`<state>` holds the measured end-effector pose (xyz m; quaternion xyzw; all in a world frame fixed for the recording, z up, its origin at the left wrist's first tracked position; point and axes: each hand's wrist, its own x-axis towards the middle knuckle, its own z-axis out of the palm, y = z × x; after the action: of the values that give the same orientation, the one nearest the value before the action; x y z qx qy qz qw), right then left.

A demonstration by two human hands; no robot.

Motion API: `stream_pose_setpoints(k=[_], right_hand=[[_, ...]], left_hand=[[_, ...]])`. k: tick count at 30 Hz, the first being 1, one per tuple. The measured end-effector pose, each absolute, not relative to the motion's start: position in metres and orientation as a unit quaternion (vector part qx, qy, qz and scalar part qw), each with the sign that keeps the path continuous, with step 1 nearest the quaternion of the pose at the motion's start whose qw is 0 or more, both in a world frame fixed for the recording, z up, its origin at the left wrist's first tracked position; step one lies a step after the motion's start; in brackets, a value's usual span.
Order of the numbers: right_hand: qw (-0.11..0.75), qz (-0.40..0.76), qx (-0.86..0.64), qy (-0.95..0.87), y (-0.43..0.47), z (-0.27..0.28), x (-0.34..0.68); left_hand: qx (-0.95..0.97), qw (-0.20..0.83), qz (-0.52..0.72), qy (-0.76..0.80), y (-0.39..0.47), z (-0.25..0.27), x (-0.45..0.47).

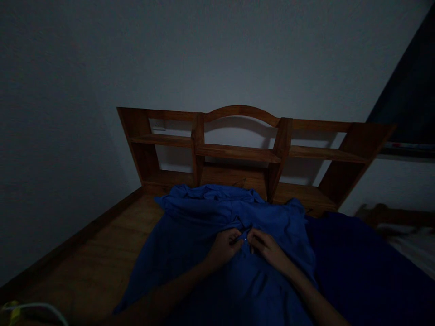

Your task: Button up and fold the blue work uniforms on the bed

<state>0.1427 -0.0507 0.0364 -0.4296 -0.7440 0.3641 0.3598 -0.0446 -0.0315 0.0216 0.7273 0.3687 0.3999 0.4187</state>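
Observation:
A blue garment, perhaps a jacket or shirt, lies spread out over the wooden surface. Near its middle, my left hand pinches the cloth between thumb and fingers. Just to the right, my right hand is closed the same way on the fabric. A small shiny spot shows between the two hands; it is too small and dark to tell what it is. The fingertips are close together and partly hide the cloth they hold.
Behind the garment stands a wooden headboard shelf against a pale wall. Bare wooden boards show at left. Dark blue cloth lies at right. A pale cord shows at bottom left, and a dark window at upper right.

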Motion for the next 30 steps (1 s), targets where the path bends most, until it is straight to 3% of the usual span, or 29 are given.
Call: stream_pose_setpoints(k=[9, 14, 20, 25, 30], right_hand=[[0.351, 0.328, -0.446, -0.755, -0.051, 0.04, 0.141], [0.339, 0.223, -0.491, -0.771, -0.061, 0.051, 0.133], [0.257, 0.011, -0.569, -0.781, -0.121, 0.072, 0.162], [0.192, -0.08, -0.627, -0.751, -0.179, 0.039, 0.217], [0.135, -0.132, -0.645, -0.74, -0.204, 0.018, 0.236]], left_hand=[[0.752, 0.375, 0.394, 0.373, -0.026, 0.021, -0.043], [0.801, 0.283, 0.353, 0.392, -0.04, 0.049, -0.053], [0.834, 0.168, 0.235, 0.47, -0.098, 0.062, -0.154], [0.789, 0.12, 0.188, 0.573, -0.151, 0.031, -0.261], [0.762, 0.078, 0.173, 0.619, -0.167, 0.02, -0.286]])
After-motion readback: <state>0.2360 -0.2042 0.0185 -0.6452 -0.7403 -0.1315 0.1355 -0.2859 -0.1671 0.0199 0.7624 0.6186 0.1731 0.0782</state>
